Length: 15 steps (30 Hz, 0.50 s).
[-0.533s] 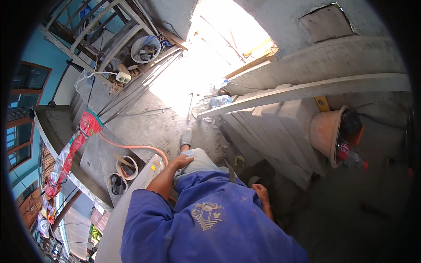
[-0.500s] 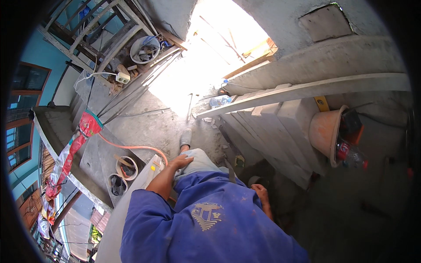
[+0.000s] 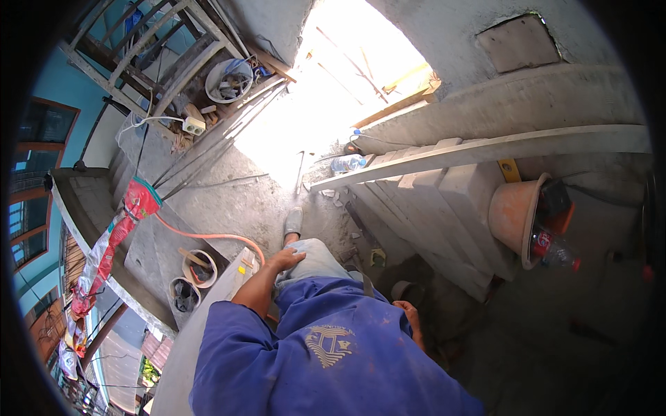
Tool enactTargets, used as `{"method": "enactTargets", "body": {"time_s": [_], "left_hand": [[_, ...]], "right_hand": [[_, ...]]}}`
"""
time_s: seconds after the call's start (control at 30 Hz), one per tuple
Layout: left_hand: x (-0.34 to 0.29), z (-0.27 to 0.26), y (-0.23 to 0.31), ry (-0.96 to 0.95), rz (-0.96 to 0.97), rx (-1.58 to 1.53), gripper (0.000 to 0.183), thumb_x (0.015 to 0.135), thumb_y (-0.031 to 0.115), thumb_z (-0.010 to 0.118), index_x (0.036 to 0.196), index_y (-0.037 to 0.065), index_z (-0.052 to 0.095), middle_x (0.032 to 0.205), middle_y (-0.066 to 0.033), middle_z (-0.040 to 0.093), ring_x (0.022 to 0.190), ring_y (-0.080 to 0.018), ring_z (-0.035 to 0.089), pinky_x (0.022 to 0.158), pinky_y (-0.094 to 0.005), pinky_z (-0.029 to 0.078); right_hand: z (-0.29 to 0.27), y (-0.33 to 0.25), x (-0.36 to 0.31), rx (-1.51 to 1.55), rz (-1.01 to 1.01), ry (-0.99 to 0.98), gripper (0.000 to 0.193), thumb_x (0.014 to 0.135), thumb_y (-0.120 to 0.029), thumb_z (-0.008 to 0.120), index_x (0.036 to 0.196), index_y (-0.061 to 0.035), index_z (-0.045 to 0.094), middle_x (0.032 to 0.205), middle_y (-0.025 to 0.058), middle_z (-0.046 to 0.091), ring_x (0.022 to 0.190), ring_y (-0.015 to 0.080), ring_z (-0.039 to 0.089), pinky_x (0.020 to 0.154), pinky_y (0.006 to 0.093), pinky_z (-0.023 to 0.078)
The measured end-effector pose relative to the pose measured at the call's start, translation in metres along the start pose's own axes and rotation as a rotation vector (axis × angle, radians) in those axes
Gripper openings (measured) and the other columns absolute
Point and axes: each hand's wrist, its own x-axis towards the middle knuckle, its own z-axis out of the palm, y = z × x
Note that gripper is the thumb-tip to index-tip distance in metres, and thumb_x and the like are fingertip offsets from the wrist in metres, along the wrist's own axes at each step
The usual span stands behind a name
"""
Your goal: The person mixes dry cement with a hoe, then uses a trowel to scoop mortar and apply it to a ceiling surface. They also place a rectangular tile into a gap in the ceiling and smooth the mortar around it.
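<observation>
My left hand [image 3: 286, 259] rests on the pale trouser leg [image 3: 312, 252] near my knee, its fingers lying on the cloth and holding nothing. My right hand [image 3: 406, 311] hangs low beside my hip, partly behind the blue shirt [image 3: 305, 360]. Its fingers are in shadow and I cannot make out how they lie. Nearest to it is a dim round container [image 3: 406, 291] on the dark ground. Ahead of my knee, one foot in a grey shoe [image 3: 293, 220] stands on the concrete floor.
A long plank [image 3: 485, 147] runs above stacked pale slabs [image 3: 430, 187] at right. Beside them hang an orange tub [image 3: 510, 215] and a plastic bottle [image 3: 551, 249]. Two buckets [image 3: 185, 295] and an orange hose [image 3: 208, 236] lie left. Another water bottle [image 3: 348, 163] lies ahead.
My right hand has drawn slightly left and closer to my body, and less of it shows. The left hand stays on the trouser leg.
</observation>
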Motion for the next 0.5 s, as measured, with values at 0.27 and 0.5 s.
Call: {"method": "enactTargets", "body": {"time_s": [0.27, 0.5], "left_hand": [[-0.006, -0.004, 0.012, 0.003, 0.023, 0.031, 0.086, 0.090, 0.064, 0.055, 0.148, 0.001, 0.044, 0.147, -0.0263, 0.047, 0.129, -0.0389, 0.054, 0.097, -0.0412, 0.052], [0.019, -0.003, 0.001, 0.012, 0.135, -0.010, 0.077, 0.091, 0.059, 0.056, 0.140, -0.001, 0.052, 0.138, -0.0290, 0.055, 0.133, -0.0369, 0.051, 0.109, -0.0409, 0.039]], "right_hand": [[0.003, -0.020, -0.002, -0.003, 0.017, 0.067, 0.024, 0.094, -0.021, 0.068, 0.106, -0.0013, 0.071, 0.088, 0.0038, 0.072, 0.077, 0.0094, 0.063, 0.069, 0.0246, 0.051], [0.017, -0.039, 0.007, -0.057, 0.000, 0.031, 0.024, 0.093, -0.020, 0.071, 0.108, -0.0011, 0.072, 0.096, 0.0040, 0.073, 0.088, 0.0098, 0.066, 0.079, 0.0254, 0.053]]}}
